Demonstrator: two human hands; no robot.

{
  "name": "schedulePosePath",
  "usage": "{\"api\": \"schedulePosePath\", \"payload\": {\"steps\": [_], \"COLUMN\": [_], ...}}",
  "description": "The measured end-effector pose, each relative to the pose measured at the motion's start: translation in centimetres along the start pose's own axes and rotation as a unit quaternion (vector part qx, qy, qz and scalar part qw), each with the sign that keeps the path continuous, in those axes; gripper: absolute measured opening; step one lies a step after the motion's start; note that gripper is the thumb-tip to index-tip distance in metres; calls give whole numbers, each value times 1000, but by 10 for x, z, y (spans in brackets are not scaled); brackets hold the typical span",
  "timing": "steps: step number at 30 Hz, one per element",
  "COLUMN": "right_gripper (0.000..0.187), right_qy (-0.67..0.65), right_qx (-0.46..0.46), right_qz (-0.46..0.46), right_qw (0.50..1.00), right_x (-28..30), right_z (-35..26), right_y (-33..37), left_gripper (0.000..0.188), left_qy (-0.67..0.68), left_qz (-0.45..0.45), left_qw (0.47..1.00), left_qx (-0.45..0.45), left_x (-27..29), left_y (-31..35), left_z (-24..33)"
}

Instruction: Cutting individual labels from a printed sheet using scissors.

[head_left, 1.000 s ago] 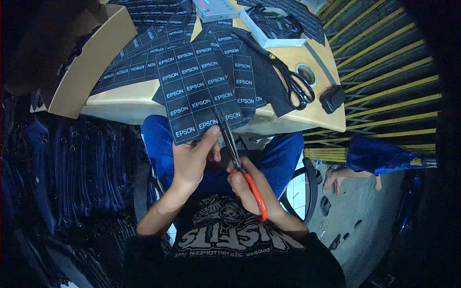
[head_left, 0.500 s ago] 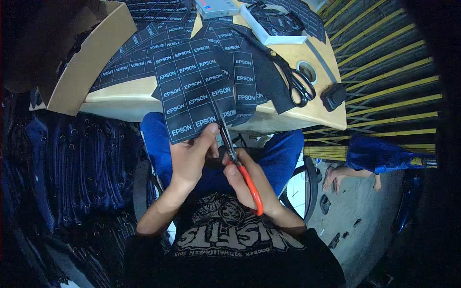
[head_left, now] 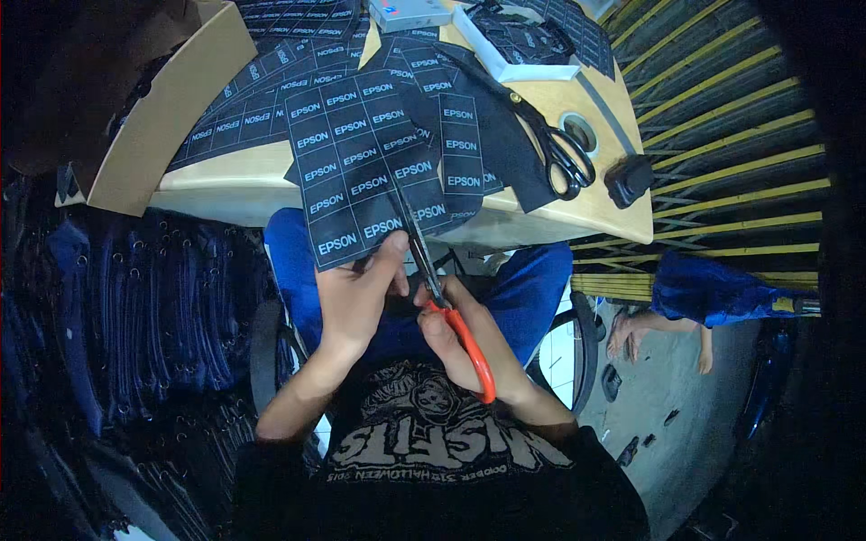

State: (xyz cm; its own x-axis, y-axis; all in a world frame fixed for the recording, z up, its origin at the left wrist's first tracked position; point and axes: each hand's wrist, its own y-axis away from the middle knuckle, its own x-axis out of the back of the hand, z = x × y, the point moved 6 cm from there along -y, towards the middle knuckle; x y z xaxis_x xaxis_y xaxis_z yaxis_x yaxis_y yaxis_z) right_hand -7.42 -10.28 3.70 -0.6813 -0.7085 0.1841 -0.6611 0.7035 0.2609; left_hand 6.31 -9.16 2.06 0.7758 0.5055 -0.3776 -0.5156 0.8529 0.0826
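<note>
My left hand pinches the lower edge of a dark sheet with rows of pale printed labels divided by thin lines. Red-handled scissors are in my right hand, its fingers wrapped round the handles. Their blades point up and away, lying along a line between two label columns. To the right of the blades, the sheet's right-hand column stands partly split from the rest. A narrow strip of the same labels lies on the table just beyond. My lower left fingers are partly hidden behind the sheet.
Large black-handled shears rest at the right of the wooden table, near a round hole and a small black object. A white open box and a cardboard box flank more printed sheets. Dark straps hang at left.
The scissors have shifted slightly up along the sheet, and the right-hand column has swung a little, showing its lowest label more fully. Both hands keep their hold.
</note>
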Motion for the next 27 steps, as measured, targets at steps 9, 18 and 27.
{"api": "schedulePosePath", "payload": {"steps": [9,18,27], "right_gripper": [33,31,38], "right_qy": [-19,-21,-31], "right_qx": [-15,-5,27], "right_qz": [-3,6,25], "right_qw": [1000,1000,999], "right_x": [-2,-3,-3], "right_z": [2,3,0], "right_y": [-1,-1,-1], "left_gripper": [7,8,8], "left_qy": [9,-23,-29], "left_qz": [9,15,20], "left_qw": [1000,1000,999], "left_qx": [-2,8,-6], "left_x": [-2,2,2], "left_y": [0,2,2], "left_z": [2,-1,0]}}
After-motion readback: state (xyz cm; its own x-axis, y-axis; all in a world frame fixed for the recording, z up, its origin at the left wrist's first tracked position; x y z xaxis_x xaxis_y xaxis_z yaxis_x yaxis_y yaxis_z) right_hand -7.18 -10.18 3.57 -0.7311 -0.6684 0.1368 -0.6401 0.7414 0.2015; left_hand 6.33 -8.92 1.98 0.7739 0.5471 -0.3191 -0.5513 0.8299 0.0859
